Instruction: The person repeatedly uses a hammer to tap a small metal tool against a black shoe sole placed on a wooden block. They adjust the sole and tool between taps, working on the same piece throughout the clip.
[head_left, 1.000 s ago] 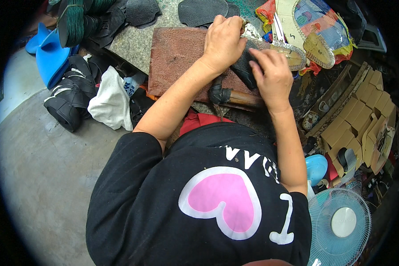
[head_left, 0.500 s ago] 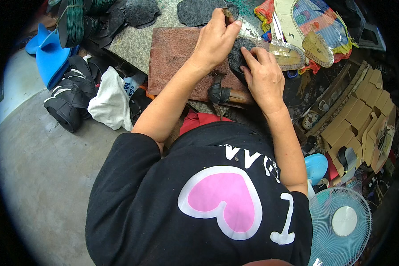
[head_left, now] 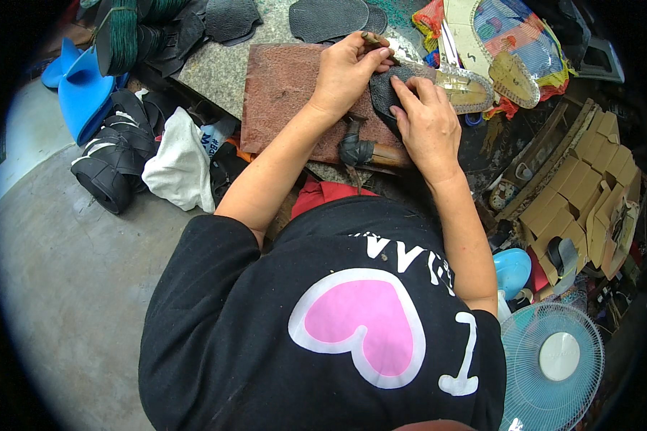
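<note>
My left hand point(head_left: 346, 72) is closed around a small brown-handled tool point(head_left: 375, 39) at the far edge of a reddish-brown work board point(head_left: 280, 93). Its tip meets a dark grey leather piece point(head_left: 382, 90) lying on the board. My right hand point(head_left: 428, 122) presses down on that piece with its fingers and holds it in place. Just right of my hands lies a pale sandal sole point(head_left: 471, 87) with a studded rim. A wooden handle wrapped in black tape point(head_left: 359, 151) lies under my wrists at the board's near edge.
Dark leather cut-outs point(head_left: 331, 18) lie on the stone slab point(head_left: 216, 68) beyond the board. Blue plastic forms point(head_left: 86, 90), black straps point(head_left: 111, 169) and a white cloth point(head_left: 180, 161) are at the left. Cardboard boxes point(head_left: 575, 194) and a small fan point(head_left: 553, 359) are at the right.
Both hands have shifted a little farther from my body along the dark leather piece. My left hand with the tool now sits at its far end, and my right hand has slid over it.
</note>
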